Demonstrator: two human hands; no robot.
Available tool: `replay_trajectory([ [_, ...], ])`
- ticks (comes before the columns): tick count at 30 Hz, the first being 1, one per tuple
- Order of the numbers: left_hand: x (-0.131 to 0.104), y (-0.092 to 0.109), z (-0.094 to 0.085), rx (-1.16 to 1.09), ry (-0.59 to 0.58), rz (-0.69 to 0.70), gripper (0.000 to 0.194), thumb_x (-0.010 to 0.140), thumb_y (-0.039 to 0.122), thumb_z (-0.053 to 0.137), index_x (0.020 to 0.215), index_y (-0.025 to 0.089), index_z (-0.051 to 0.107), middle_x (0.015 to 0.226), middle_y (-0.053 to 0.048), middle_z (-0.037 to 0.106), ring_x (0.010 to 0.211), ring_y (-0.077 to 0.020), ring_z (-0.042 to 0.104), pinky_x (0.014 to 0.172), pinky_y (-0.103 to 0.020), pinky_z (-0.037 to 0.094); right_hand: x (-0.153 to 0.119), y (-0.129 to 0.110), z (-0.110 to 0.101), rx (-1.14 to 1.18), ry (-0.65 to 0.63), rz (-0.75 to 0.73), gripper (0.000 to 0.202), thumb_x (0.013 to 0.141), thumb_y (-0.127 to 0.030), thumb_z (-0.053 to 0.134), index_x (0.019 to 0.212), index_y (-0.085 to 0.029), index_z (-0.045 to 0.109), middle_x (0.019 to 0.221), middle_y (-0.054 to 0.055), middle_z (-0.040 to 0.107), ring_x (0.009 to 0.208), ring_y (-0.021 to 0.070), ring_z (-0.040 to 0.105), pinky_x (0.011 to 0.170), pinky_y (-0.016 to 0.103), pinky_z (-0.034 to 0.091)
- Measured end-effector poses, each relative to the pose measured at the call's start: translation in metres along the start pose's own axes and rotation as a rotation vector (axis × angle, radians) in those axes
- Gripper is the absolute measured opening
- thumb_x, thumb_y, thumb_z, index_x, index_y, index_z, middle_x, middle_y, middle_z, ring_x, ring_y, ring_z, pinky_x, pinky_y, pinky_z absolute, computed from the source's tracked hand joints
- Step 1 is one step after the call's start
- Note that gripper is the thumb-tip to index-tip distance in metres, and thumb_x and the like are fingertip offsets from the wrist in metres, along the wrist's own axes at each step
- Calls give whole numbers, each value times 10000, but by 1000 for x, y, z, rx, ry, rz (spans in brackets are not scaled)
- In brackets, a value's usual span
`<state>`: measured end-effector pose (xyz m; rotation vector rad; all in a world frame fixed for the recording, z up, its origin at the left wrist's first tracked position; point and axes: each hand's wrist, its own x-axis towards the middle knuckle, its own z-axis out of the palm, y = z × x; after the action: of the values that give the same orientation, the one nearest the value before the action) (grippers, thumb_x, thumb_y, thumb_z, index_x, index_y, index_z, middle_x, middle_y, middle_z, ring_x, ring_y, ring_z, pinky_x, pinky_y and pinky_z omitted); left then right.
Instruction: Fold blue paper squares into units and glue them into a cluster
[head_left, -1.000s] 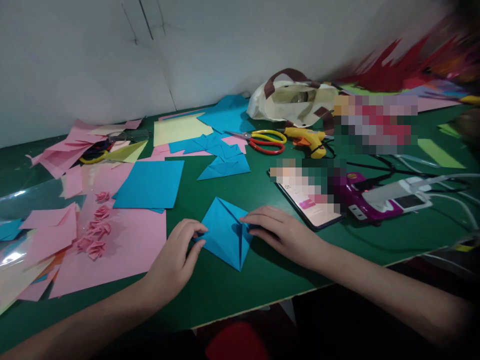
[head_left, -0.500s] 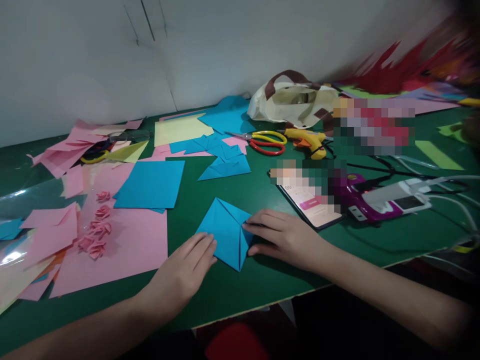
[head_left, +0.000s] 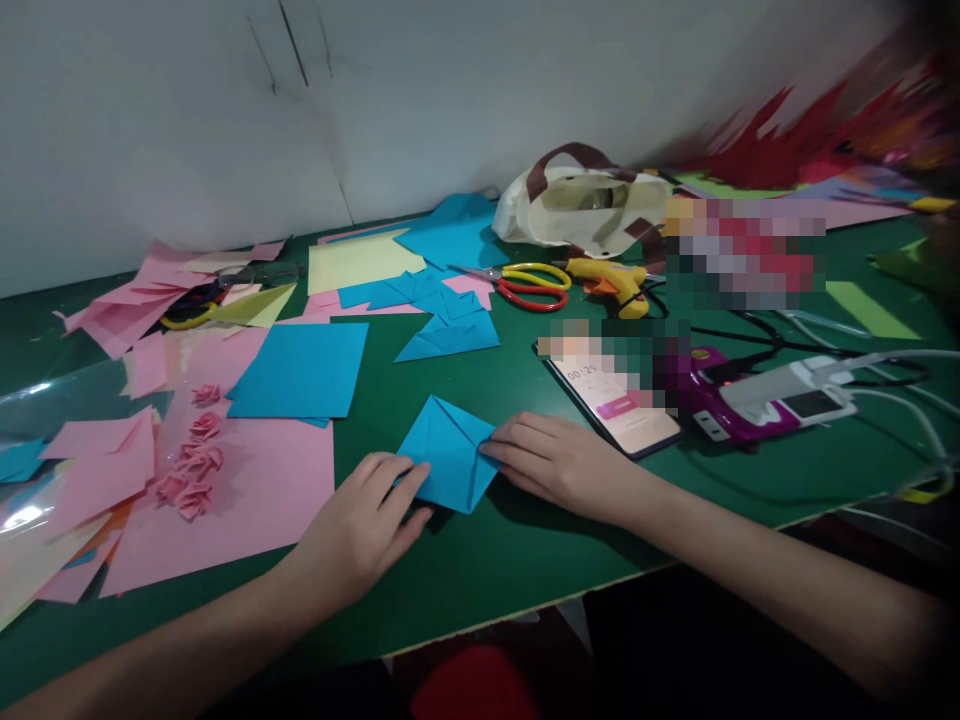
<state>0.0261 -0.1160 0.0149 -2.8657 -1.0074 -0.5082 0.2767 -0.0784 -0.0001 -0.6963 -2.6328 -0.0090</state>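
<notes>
A blue folded sheet of paper (head_left: 444, 458) lies on the green table in front of me, with crease lines and flaps meeting near its right side. My left hand (head_left: 367, 515) has its left corner between the fingers and the thumb. At the opposite corner, the fingers of my right hand (head_left: 559, 465) pinch the paper's edge; the thumb there is mostly hidden. Left of my hands is a stack of blue square sheets (head_left: 300, 370). Several blue folded pieces (head_left: 450, 335) rest just beyond the paper.
Scissors (head_left: 532, 285), a yellow glue gun (head_left: 611, 280) and a cloth bag (head_left: 577, 215) lie toward the wall. A phone (head_left: 622, 405) and a purple power strip (head_left: 739, 410) with cables are at right. Small pink paper roses (head_left: 201, 457) sit on pink paper (head_left: 277, 480).
The blue paper's near corner has moved up, away from me, and the sheet looks shorter. My left thumb now shows below the corner. My right hand has shifted slightly left.
</notes>
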Motion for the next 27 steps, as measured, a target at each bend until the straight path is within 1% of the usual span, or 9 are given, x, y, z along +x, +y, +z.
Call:
replay_trajectory([
  [2, -1, -1, 0, -46, -14, -34, 272, 934, 156, 356, 1114, 79, 545, 960, -139, 645, 882, -238, 592, 734, -398, 529, -1, -1, 1, 33, -12, 69, 236, 919, -154, 400, 1016, -104, 610, 909, 103, 627, 841, 195, 542, 714, 326, 497],
  [5, -2, -3, 0, -75, -33, -52, 297, 919, 88, 336, 1138, 111, 536, 986, -122, 636, 883, -223, 579, 742, -387, 517, -1, -6, 3, 90, -27, 184, 222, 915, -140, 400, 1007, -124, 601, 916, 96, 608, 845, 195, 520, 721, 330, 484],
  [10, -7, -7, 3, -84, -23, -136, 305, 909, 67, 337, 1152, 98, 518, 960, -123, 605, 860, -206, 565, 721, -353, 513, -2, -12, 7, 104, -46, 277, 187, 903, -105, 415, 992, -118, 579, 919, 90, 590, 848, 199, 486, 739, 339, 460],
  [13, -8, -9, 4, -108, -36, -186, 270, 922, 101, 337, 1109, 118, 531, 924, -102, 610, 840, -207, 570, 717, -359, 509, -2, -13, 10, 101, -43, 322, 165, 904, -117, 421, 959, -129, 576, 901, 87, 582, 832, 204, 479, 713, 339, 453],
  [17, -5, -12, 4, -193, -47, -323, 199, 930, 175, 373, 1031, 167, 543, 908, -66, 635, 823, -204, 591, 725, -361, 498, 2, -12, 13, 114, -35, 386, 167, 908, -134, 416, 887, -145, 581, 845, 83, 585, 791, 208, 487, 681, 350, 450],
  [20, -3, -15, 3, -245, -43, -409, 149, 915, 205, 423, 998, 178, 544, 870, -46, 641, 776, -189, 600, 670, -325, 496, 6, -9, 12, 187, -24, 440, 122, 888, -125, 461, 926, -140, 576, 841, 72, 598, 801, 206, 510, 693, 350, 462],
  [23, -3, -18, 1, -279, -37, -418, 130, 910, 227, 436, 919, 190, 560, 828, -32, 642, 755, -179, 604, 648, -306, 494, 8, -6, 8, 254, -17, 458, 97, 877, -132, 491, 911, -155, 579, 833, 58, 606, 804, 197, 530, 688, 334, 469],
  [27, -3, -19, 0, -307, 8, -376, 161, 912, 226, 435, 881, 196, 591, 838, -36, 659, 786, -178, 616, 687, -308, 505, 7, -3, 2, 320, -8, 428, 95, 878, -168, 509, 851, -174, 600, 818, 49, 611, 799, 184, 547, 687, 313, 471],
])
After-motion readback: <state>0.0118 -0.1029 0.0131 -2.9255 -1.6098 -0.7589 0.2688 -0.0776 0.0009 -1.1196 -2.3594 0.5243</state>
